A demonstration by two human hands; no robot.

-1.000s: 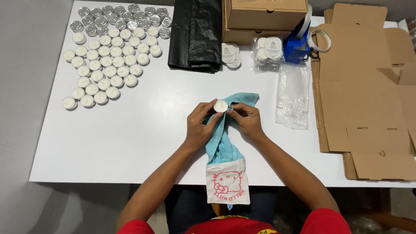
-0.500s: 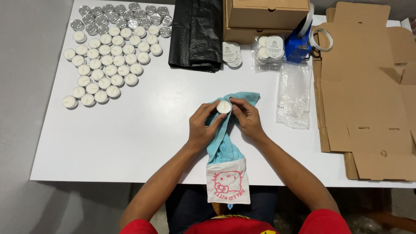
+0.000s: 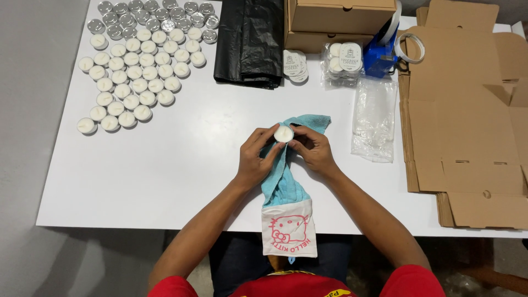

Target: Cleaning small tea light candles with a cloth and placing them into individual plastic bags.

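Over the near middle of the white table we hold a small white tealight candle between both hands, just above a light blue towel that runs toward us and hangs its white printed end over the table's edge. Our left hand pinches the candle's left side with thumb and fingertips, part of the towel lying under the palm; our right hand grips the candle's right side. Compared with half a second ago, the candle sits at almost the same spot, but our right fingers have slid from on top of it to its side. Well apart, at the far left, rows of tealights lie grouped; a black plastic bag lies beside them.
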